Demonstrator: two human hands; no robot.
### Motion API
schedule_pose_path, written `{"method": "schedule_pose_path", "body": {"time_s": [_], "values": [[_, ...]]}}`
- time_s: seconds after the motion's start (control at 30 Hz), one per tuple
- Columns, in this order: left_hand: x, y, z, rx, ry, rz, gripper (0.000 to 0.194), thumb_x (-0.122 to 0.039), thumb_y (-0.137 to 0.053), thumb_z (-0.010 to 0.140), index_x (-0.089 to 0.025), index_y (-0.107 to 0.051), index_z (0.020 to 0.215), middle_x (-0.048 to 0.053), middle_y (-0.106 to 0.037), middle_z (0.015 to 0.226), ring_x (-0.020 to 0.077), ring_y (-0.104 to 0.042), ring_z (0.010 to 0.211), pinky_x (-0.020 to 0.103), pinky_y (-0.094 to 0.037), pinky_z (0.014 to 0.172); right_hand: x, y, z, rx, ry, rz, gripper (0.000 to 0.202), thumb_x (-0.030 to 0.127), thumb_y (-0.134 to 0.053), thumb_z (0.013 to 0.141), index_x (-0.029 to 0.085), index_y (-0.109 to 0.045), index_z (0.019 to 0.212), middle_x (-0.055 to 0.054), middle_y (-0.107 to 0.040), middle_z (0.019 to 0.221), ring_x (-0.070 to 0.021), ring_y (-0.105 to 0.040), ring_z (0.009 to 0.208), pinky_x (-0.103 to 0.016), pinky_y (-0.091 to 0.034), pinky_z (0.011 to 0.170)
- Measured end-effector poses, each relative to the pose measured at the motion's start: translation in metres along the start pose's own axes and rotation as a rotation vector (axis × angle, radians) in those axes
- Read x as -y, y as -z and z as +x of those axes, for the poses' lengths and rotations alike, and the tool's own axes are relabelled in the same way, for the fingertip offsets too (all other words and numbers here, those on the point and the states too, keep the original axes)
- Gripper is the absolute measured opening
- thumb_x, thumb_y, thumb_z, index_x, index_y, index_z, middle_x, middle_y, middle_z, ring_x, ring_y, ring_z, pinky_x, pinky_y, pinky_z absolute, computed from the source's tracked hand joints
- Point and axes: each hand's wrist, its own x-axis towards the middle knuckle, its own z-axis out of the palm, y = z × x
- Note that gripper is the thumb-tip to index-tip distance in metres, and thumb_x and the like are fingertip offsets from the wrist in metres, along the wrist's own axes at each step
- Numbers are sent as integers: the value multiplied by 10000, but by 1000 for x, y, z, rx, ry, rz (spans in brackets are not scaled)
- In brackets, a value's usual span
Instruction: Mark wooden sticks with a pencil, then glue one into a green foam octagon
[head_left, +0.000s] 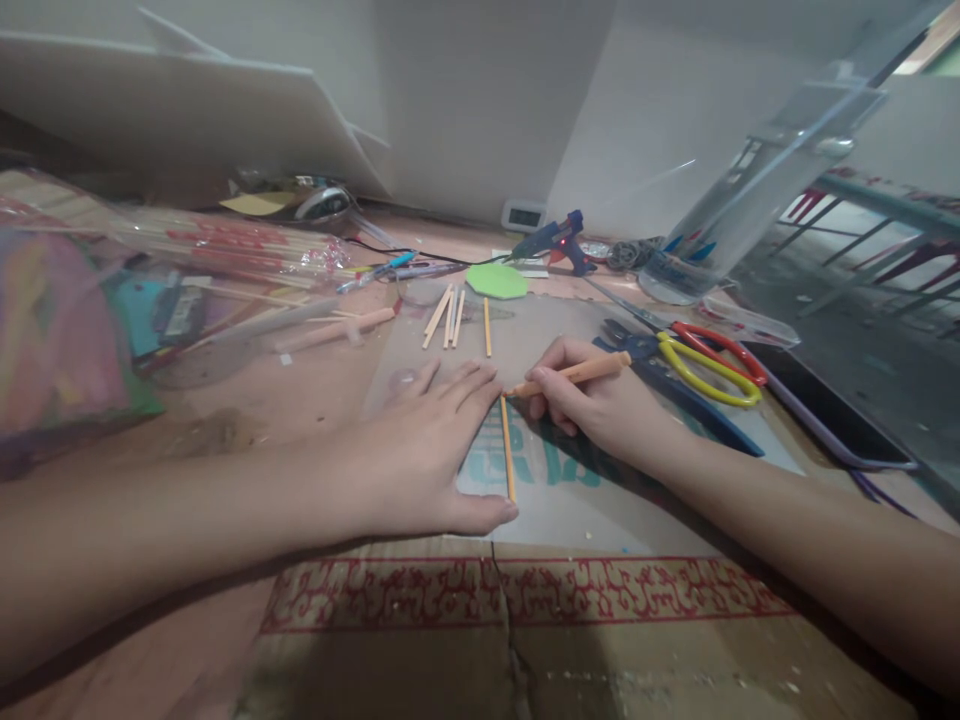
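My left hand (420,450) lies flat with fingers stretched out. Its thumb tip touches the near end of an orange-coloured wooden stick (508,450), and its index fingertip is beside the far end. In my right hand (592,400) is an orange marker pen (589,371), its tip at the stick's far end. Both hands rest over a pale sheet (622,515) with blue-green print. Just beyond them lie another orange stick (487,327) and several plain wooden sticks (438,316).
Behind the sticks are a green octagonal piece (497,281) and a glue gun (553,240) with a red light. Scissors (712,370), pliers (634,342) and a phone (825,400) lie right, near a clear container (697,220). Bagged sticks (225,240) lie left.
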Motion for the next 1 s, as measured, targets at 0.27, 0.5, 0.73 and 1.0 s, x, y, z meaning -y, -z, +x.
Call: {"method": "schedule_pose_path", "body": {"time_s": [0.27, 0.5, 0.73, 1.0], "values": [[-3, 1, -9, -129, -123, 86, 549, -600, -624, 918, -232, -628, 1324, 148, -556, 1390, 398, -535, 1248, 646, -392, 1089, 0, 0, 0, -13, 0, 21, 219, 358, -594, 972, 204, -543, 825, 17, -674, 618, -77, -494, 414, -199, -379, 403], [-2, -3, -10, -149, -134, 106, 557, -623, -604, 934, -239, -625, 1337, 132, -553, 1344, 396, -528, 1197, 651, -382, 1072, -1, 0, -1, -23, 12, 14, 203, 340, -596, 964, 200, -563, 821, 12, -682, 620, -83, -503, 431, -201, -390, 409], [-2, -2, -9, -144, -131, 104, 575, -623, -615, 926, -232, -629, 1347, 142, -559, 1311, 382, -538, 1168, 644, -379, 1074, -1, 2, -1, 40, 56, 13, 212, 304, -590, 965, 201, -560, 783, 6, -686, 609, -82, -511, 469, -205, -384, 439], [-3, -3, -9, -130, -120, 111, 577, -631, -612, 920, -242, -630, 1345, 139, -561, 1320, 389, -529, 1169, 653, -381, 1066, 0, 0, 0, 0, -1, 9, 194, 327, -578, 962, 206, -551, 814, 10, -684, 622, -86, -498, 439, -209, -394, 417]]}}
